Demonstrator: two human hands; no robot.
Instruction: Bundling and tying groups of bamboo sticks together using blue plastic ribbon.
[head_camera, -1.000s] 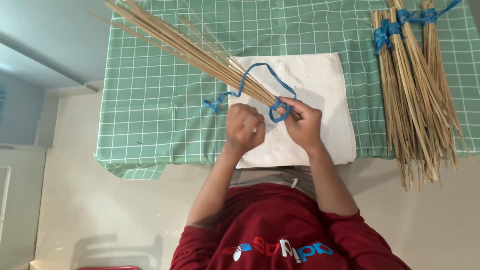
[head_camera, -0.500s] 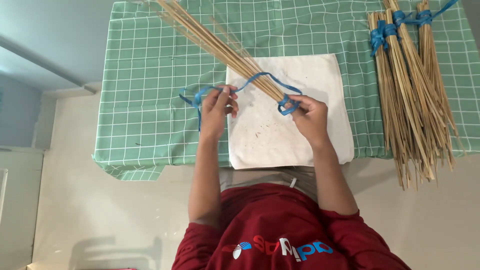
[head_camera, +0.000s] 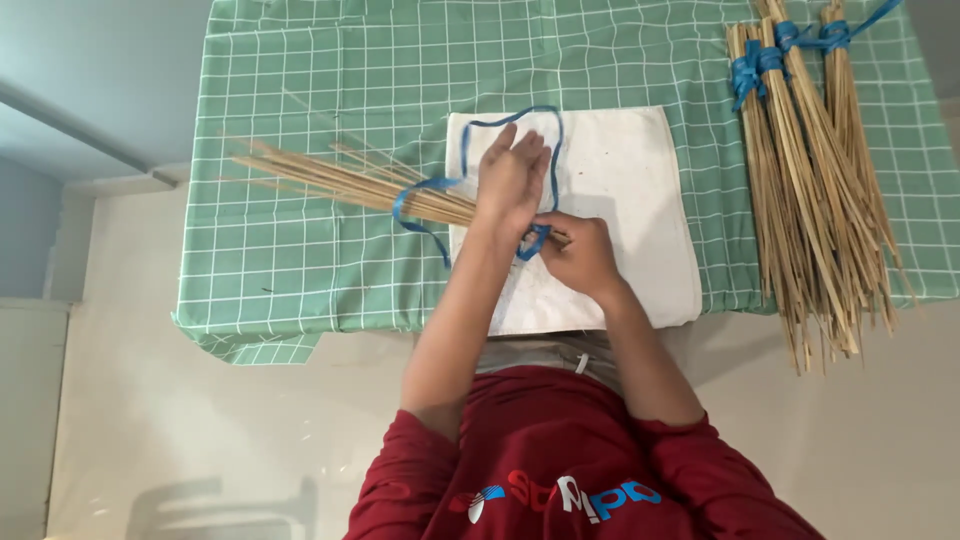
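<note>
Swinging down toward the left of the frame, the loose bundle of thin bamboo sticks (head_camera: 340, 182) now lies nearly flat across the green checked cloth (head_camera: 300, 90), tips fanning at centre-left, where 0.5 s ago it slanted steeply up to the top edge. Only one view, the head cam, so all of this comes from it. The left hand (head_camera: 512, 180) has crossed over from the cloth's left side and now sits on the bundle's butt end above the white mat (head_camera: 640, 200), fingers stretched out and mostly open, pressing rather than gripping. The blue ribbon (head_camera: 470, 140) has gone w/ it: one turn wraps the sticks just left of that hand, a slack loop arcs above the fingers at centre-top. The right hand (head_camera: 578, 255) is curled shut, pinching the ribbon's end by the bundle's butt; prob. a half-made knot there, but the fingers hide it. Tied bundles (head_camera: 810, 180) lie at upper right, unmoved. Judging by this, wrapping is under way and the tie isn't cinched.
</note>
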